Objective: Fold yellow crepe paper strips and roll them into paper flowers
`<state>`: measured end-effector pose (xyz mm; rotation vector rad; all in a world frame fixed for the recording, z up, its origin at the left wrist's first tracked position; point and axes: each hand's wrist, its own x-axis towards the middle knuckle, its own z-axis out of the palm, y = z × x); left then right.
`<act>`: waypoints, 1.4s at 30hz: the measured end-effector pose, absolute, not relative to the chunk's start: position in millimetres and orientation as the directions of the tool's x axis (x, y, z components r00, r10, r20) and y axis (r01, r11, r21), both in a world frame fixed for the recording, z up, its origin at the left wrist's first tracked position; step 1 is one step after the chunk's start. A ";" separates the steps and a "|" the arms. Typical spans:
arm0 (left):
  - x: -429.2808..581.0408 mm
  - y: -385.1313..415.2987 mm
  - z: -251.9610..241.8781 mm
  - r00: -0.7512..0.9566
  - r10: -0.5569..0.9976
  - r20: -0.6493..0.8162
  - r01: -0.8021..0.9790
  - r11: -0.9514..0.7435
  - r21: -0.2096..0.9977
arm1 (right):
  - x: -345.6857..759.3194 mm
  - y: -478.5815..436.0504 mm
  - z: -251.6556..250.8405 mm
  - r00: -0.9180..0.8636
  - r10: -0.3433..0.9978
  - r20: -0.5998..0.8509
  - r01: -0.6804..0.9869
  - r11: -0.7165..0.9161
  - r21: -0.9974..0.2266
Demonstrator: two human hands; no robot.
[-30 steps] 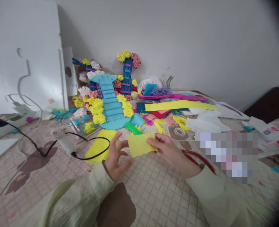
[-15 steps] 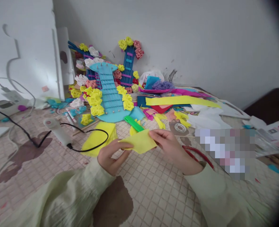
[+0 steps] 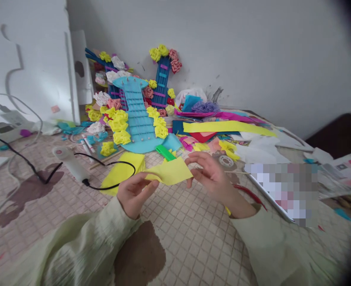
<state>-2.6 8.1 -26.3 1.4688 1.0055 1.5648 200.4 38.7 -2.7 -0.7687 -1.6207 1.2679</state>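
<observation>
My left hand (image 3: 136,193) pinches the left end of a small yellow crepe-paper rectangle (image 3: 174,171) between thumb and fingers. That end curls over, while the rest extends flat toward the right. At the paper's right edge is my right hand (image 3: 207,174), its fingers bent and apart, without a grip on the sheet. A stack of yellow paper pieces (image 3: 123,171) lies beyond my left hand. Just behind the held piece is a bright green tool (image 3: 165,153), partly covered by it. A red curved handle (image 3: 251,195) shows beside my right wrist, the rest hidden.
A light-blue guitar-shaped board (image 3: 138,119) with yellow paper flowers (image 3: 118,127) leans at the back. A white glue gun (image 3: 71,163) with a black cord rests at left. A yellow strip (image 3: 229,127) lies at back right; a blurred-out tablet-like device (image 3: 282,190) is at right.
My right fingers have let go of the paper's right end and spread apart. The paper and my left hand have shifted slightly left.
</observation>
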 end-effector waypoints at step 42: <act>1.6 3.1 -24.7 0.072 0.928 0.366 0.179 -0.372 0.911 | 188.4 27.6 -5.7 -0.315 0.935 0.162 0.172 0.224 -0.959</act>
